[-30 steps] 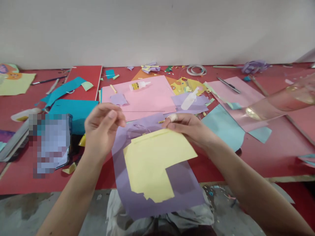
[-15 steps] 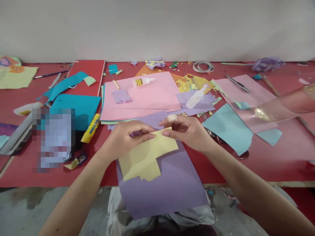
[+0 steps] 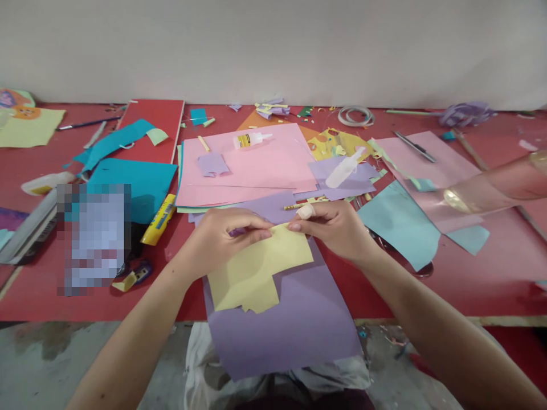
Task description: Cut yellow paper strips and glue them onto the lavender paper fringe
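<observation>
2 hands pinch the top edge of a yellow paper cutout (image 3: 256, 267): the left hand (image 3: 222, 236) with its fingers (image 3: 256, 232) closed on it, the right hand (image 3: 335, 228) gripping just beside, a bandage on 1 finger. Under the cutout lies a purple sheet (image 3: 294, 324), overhanging the red worktop (image 3: 470, 279). Beyond the fingers sit pink sheets (image 3: 260, 165) and a glue bottle (image 3: 250, 139).
</observation>
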`<action>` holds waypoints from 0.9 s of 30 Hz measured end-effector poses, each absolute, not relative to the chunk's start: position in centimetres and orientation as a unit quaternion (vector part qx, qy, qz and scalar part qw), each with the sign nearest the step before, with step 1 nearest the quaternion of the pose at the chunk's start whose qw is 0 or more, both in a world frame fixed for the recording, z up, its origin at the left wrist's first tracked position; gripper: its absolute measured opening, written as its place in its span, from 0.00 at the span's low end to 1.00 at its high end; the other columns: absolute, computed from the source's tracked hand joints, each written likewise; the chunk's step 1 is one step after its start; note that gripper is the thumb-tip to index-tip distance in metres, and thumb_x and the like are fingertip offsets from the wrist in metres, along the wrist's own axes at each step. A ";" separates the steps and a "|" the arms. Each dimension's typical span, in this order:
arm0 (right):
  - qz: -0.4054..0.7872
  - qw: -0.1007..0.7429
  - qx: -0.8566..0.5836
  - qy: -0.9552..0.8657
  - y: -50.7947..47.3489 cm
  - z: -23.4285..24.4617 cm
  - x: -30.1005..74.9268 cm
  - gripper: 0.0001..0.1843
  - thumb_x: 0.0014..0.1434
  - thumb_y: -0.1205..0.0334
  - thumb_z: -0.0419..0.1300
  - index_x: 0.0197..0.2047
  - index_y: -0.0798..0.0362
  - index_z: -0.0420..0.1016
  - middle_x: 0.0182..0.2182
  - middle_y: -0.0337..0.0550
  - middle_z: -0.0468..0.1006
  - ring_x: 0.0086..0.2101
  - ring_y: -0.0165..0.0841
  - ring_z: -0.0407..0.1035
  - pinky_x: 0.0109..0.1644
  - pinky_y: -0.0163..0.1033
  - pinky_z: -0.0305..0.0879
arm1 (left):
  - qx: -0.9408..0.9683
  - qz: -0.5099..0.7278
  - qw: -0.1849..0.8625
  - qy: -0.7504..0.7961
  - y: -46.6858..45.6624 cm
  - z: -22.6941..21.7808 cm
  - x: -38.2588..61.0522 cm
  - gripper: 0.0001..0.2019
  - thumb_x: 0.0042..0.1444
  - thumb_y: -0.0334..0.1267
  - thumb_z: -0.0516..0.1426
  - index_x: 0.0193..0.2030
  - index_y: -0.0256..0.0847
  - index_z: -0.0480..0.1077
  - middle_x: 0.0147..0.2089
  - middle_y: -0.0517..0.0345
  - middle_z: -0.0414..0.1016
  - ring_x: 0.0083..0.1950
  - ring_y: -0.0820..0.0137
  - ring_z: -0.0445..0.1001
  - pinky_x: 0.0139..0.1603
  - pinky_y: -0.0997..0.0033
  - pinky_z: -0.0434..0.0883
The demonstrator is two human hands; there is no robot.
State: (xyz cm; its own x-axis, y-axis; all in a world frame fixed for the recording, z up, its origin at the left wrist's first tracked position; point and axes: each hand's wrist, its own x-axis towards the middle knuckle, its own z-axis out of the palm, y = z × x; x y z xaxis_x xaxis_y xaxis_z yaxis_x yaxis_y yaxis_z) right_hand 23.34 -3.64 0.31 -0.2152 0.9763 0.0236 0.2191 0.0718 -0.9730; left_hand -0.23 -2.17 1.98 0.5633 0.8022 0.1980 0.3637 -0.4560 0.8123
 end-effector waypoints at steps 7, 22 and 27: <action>0.460 0.384 -0.487 -0.635 -3.7 0.2 23.2 0.23 0.56 0.43 0.70 0.24 0.55 0.77 0.23 0.39 0.73 0.26 0.29 0.65 0.30 0.35 0.61 | 0.819 0.265 0.344 0.375 -2.1 1.7 0.1 0.08 0.64 0.42 0.61 0.40 0.43 0.81 0.39 0.61 0.86 0.38 0.72 0.82 0.37 0.79 0.72; 0.425 0.368 -0.466 -0.683 -4.2 0.1 22.7 0.15 0.55 0.47 0.72 0.33 0.52 0.86 0.29 0.43 0.85 0.31 0.36 0.78 0.32 0.36 0.71 | 0.879 0.251 0.232 0.333 -2.3 0.9 0.2 0.04 0.65 0.33 0.61 0.40 0.41 0.78 0.37 0.63 0.85 0.36 0.72 0.81 0.35 0.76 0.67; 0.423 0.389 -0.474 -0.667 -4.3 0.1 22.5 0.17 0.54 0.44 0.72 0.31 0.50 0.87 0.28 0.42 0.86 0.31 0.37 0.80 0.32 0.37 0.74 | 0.885 0.257 0.217 0.321 -2.3 0.6 0.2 0.06 0.67 0.36 0.58 0.41 0.42 0.78 0.38 0.62 0.85 0.37 0.72 0.81 0.37 0.75 0.68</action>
State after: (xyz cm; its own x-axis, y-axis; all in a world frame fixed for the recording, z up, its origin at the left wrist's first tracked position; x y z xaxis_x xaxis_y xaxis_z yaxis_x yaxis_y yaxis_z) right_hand 22.45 -4.33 0.07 -0.2481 0.9615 0.1185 0.3029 0.1931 -0.9332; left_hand 0.19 -2.27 0.63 0.6617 0.6800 0.3157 0.4571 -0.6997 0.5490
